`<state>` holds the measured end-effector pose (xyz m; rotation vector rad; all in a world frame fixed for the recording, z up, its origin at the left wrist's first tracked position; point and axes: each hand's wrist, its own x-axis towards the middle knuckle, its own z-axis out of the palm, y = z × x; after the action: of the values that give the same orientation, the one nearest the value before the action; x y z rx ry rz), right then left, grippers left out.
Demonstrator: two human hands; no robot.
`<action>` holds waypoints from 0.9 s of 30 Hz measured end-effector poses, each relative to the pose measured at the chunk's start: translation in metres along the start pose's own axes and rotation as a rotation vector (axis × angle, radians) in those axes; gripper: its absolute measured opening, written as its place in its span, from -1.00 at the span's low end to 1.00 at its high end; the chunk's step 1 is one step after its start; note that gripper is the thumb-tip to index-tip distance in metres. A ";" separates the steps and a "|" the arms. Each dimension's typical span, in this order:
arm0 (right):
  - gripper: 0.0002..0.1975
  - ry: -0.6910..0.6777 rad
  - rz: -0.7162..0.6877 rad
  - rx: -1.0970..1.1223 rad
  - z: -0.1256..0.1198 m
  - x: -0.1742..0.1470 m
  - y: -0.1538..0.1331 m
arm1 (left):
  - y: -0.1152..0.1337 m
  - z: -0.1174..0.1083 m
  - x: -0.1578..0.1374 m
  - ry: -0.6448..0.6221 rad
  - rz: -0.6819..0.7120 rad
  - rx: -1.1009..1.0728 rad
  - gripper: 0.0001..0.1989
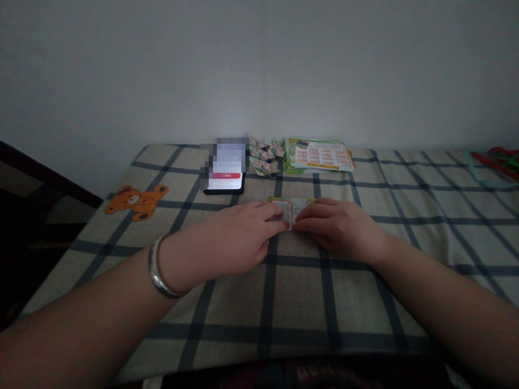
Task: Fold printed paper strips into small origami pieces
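Observation:
A small printed paper (286, 210) with green edges lies flat on the checked tablecloth, with a crease or edge between my fingertips. My left hand (243, 229), with a silver bangle at its wrist, grips the paper's left part between thumb and fingers. From the right, my right hand (336, 224) has its fingers closed together on the paper's other side and hides much of it. Beyond my hands sits a stack of printed paper sheets (322, 155) with green borders. Several folded paper pieces (265, 156) lie left of that stack.
A phone (225, 167) with a lit, partly blurred screen rests left of the folded pieces. An orange teddy bear cutout (137, 201) lies near the table's left edge. Red and green items (500, 162) are at the far right. A wall (259, 70) closes off the back.

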<state>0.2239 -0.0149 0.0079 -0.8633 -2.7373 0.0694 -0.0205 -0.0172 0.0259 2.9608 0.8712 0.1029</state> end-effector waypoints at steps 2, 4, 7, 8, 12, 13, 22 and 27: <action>-0.75 -0.019 0.008 -0.014 0.000 -0.001 0.000 | 0.000 -0.002 0.000 -0.005 0.012 0.001 -0.63; -0.76 -0.030 0.000 -0.023 -0.001 -0.001 0.000 | 0.000 -0.004 -0.001 -0.017 0.018 -0.009 -0.63; -0.75 -0.036 -0.021 -0.031 -0.001 -0.001 -0.001 | -0.001 -0.006 -0.002 -0.042 0.016 -0.031 -0.66; -0.75 -0.040 -0.026 -0.037 -0.001 -0.001 -0.001 | -0.001 -0.006 -0.002 -0.040 0.018 -0.035 -0.67; -0.73 -0.066 -0.029 -0.063 -0.002 -0.001 -0.003 | -0.001 -0.005 -0.001 -0.033 0.010 -0.028 -0.68; -0.73 -0.070 -0.025 -0.067 -0.002 -0.001 -0.003 | 0.000 -0.004 -0.001 -0.033 0.002 -0.023 -0.67; -0.77 -0.105 -0.026 -0.100 -0.004 0.003 -0.004 | 0.010 0.000 -0.001 -0.019 0.047 0.082 -0.72; -0.76 -0.127 -0.035 -0.088 -0.007 0.002 -0.003 | 0.010 0.002 -0.002 -0.023 0.081 0.100 -0.73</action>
<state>0.2222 -0.0165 0.0161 -0.8619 -2.8918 -0.0041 -0.0165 -0.0262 0.0246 3.0837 0.7758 0.0300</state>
